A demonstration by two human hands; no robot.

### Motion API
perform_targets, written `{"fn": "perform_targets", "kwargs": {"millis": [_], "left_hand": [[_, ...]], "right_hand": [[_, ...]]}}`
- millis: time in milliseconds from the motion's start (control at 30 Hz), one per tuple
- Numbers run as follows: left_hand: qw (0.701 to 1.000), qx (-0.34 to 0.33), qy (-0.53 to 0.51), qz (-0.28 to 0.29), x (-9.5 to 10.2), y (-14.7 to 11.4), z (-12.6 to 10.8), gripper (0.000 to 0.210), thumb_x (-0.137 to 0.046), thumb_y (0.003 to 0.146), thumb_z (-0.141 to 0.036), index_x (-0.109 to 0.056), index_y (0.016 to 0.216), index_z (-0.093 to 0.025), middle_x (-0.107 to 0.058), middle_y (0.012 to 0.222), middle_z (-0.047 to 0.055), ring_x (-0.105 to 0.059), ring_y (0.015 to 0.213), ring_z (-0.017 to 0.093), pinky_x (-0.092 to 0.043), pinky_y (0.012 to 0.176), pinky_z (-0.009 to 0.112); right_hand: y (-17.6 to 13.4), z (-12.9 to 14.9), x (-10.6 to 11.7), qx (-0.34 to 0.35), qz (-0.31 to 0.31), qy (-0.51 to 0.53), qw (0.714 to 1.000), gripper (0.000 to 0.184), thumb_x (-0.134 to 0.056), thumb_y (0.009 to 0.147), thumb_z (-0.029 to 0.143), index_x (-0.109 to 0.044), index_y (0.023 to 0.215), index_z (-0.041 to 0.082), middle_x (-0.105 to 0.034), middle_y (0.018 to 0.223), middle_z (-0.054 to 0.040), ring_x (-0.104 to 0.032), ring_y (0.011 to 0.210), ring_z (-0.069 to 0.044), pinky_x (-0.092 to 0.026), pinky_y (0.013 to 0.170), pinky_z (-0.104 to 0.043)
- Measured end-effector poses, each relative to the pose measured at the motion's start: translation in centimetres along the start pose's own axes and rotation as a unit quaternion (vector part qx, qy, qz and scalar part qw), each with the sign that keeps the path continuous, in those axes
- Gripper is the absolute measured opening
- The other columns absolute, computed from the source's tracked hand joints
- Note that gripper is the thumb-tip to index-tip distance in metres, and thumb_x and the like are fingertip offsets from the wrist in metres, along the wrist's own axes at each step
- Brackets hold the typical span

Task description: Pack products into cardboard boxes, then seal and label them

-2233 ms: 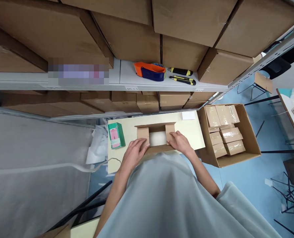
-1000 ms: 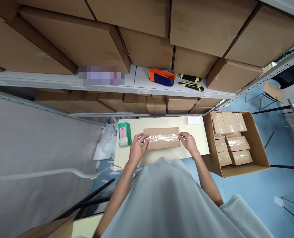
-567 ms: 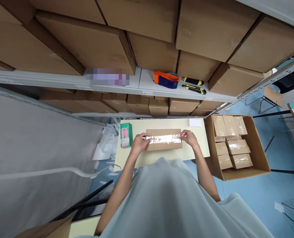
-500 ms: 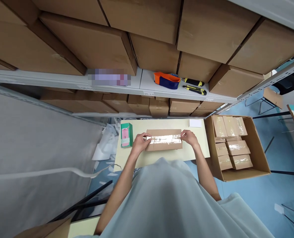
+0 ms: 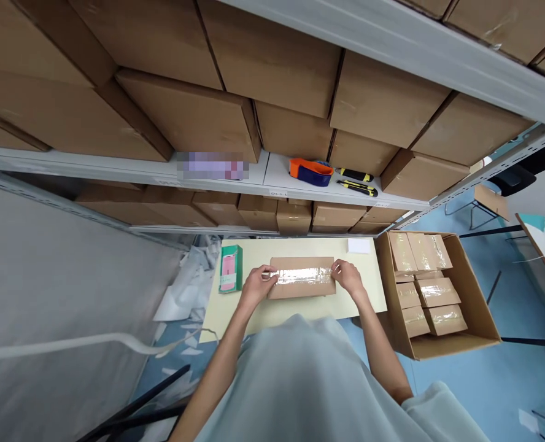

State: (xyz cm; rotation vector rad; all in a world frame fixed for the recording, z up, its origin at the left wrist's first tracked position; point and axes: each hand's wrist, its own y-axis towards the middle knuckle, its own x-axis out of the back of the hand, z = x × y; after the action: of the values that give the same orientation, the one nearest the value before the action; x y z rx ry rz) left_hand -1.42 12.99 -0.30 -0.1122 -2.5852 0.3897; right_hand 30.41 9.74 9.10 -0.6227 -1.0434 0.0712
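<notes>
A small cardboard box [image 5: 300, 293] lies on the pale yellow table [image 5: 272, 328], with a shiny strip of clear tape [image 5: 302, 275] running lengthwise along its top. At the box's left end, my left hand [image 5: 256, 287] is closed, thumb and fingers at the end of the tape. My right hand [image 5: 348, 279] pinches at the opposite end, its fingertips on the box edge by the tape. Whether either hand holds loose tape is too small to make out. Left of the box is a green and pink carton [image 5: 230, 270]; a small white box [image 5: 358, 245] sits behind at right.
An open large carton [image 5: 477, 294] on the right holds several taped boxes. Overhead, a grey metal shelf [image 5: 272, 178] bears big cartons, box cutters [image 5: 358, 187] and an orange and blue tape dispenser [image 5: 310, 172]. A white cable [image 5: 116, 339] hangs at left, near crumpled white wrapping [image 5: 180, 288].
The view has tilted up, so the shelf, table and box sit lower in the picture. Both hands stay at the box's two ends.
</notes>
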Motion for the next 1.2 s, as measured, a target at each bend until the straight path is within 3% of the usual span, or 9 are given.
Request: {"fn": "perform_targets", "kwargs": {"millis": [133, 233, 333, 567, 700, 933, 1033, 1200], "left_hand": [[0.997, -0.055, -0.030, -0.040, 0.0, 0.0, -0.5, 0.033, -0.072, 0.079, -0.046, -0.077, 0.103, -0.024, -0.075, 0.123, 0.013, -0.071, 0.124, 0.034, -0.063, 0.101, 0.046], [0.990, -0.114, -0.017, -0.078, 0.4, 0.7, -2.6, 0.033, -0.067, 0.088, -0.048, -0.077, 0.110, -0.025, -0.072, 0.132, 0.014, -0.065, 0.138, 0.035, -0.060, 0.108, 0.050], [0.977, -0.182, 0.003, -0.110, 1.1, 2.2, -6.8, 0.028, -0.063, 0.096, -0.043, -0.076, 0.113, -0.026, -0.071, 0.137, 0.013, -0.065, 0.137, 0.033, -0.054, 0.118, 0.051], [0.936, -0.302, 0.038, -0.179, 3.2, 7.1, -19.5, 0.018, -0.061, 0.101, -0.031, -0.076, 0.109, -0.026, -0.072, 0.135, 0.012, -0.064, 0.134, 0.034, -0.047, 0.124, 0.051], [0.924, -0.334, 0.053, -0.180, 3.6, 10.1, -24.0, 0.015, -0.062, 0.100, -0.029, -0.076, 0.101, -0.026, -0.074, 0.129, 0.012, -0.066, 0.129, 0.034, -0.049, 0.121, 0.049], [0.925, -0.336, 0.070, -0.163, 2.1, 14.0, -27.0, 0.009, -0.068, 0.095, -0.026, -0.077, 0.092, -0.025, -0.075, 0.115, 0.013, -0.068, 0.118, 0.034, -0.052, 0.112, 0.047], [0.925, -0.333, 0.082, -0.163, 1.9, 14.6, -27.4, 0.011, -0.066, 0.095, -0.024, -0.077, 0.091, -0.025, -0.075, 0.113, 0.014, -0.068, 0.113, 0.035, -0.052, 0.109, 0.048], [0.922, -0.335, 0.111, -0.161, 2.3, 14.5, -26.9, 0.017, -0.063, 0.092, -0.017, -0.078, 0.095, -0.025, -0.076, 0.113, 0.012, -0.069, 0.112, 0.033, -0.053, 0.108, 0.046]], "right_hand": [[-1.2, -0.4, -0.6, 0.047, -0.054, 0.004, 0.997, 0.009, -0.070, 0.103, 0.022, -0.077, 0.110, 0.023, -0.078, 0.122, -0.0078, -0.076, 0.105, -0.022, -0.050, 0.086, -0.028], [-1.1, 0.2, 0.2, 0.093, -0.093, 0.027, 0.991, 0.009, -0.071, 0.102, 0.023, -0.076, 0.110, 0.022, -0.075, 0.126, -0.0093, -0.076, 0.110, -0.024, -0.054, 0.093, -0.031], [-0.1, 2.0, 2.1, 0.154, -0.136, 0.055, 0.977, 0.016, -0.070, 0.102, 0.023, -0.075, 0.117, 0.023, -0.074, 0.129, -0.0091, -0.075, 0.114, -0.027, -0.056, 0.098, -0.035], [3.7, 8.5, 8.9, 0.270, -0.219, 0.048, 0.936, 0.021, -0.069, 0.105, 0.027, -0.075, 0.124, 0.021, -0.075, 0.130, -0.0130, -0.073, 0.124, -0.031, -0.055, 0.109, -0.041], [6.4, 12.1, 12.4, 0.309, -0.251, 0.036, 0.917, 0.024, -0.065, 0.107, 0.027, -0.074, 0.127, 0.019, -0.076, 0.129, -0.0149, -0.072, 0.126, -0.031, -0.055, 0.111, -0.041], [11.0, 18.6, 17.0, 0.285, -0.236, -0.087, 0.925, 0.043, -0.061, 0.109, 0.028, -0.065, 0.148, 0.011, -0.069, 0.149, -0.0221, -0.065, 0.139, -0.032, -0.047, 0.119, -0.041], [12.6, 20.0, 17.1, 0.243, -0.205, -0.132, 0.939, 0.050, -0.060, 0.109, 0.025, -0.058, 0.156, 0.009, -0.066, 0.154, -0.0252, -0.064, 0.141, -0.033, -0.046, 0.119, -0.043], [14.0, 20.6, 15.7, 0.221, -0.193, -0.149, 0.944, 0.048, -0.060, 0.107, 0.018, -0.060, 0.153, 0.005, -0.069, 0.150, -0.0290, -0.065, 0.140, -0.034, -0.044, 0.120, -0.045]]}}
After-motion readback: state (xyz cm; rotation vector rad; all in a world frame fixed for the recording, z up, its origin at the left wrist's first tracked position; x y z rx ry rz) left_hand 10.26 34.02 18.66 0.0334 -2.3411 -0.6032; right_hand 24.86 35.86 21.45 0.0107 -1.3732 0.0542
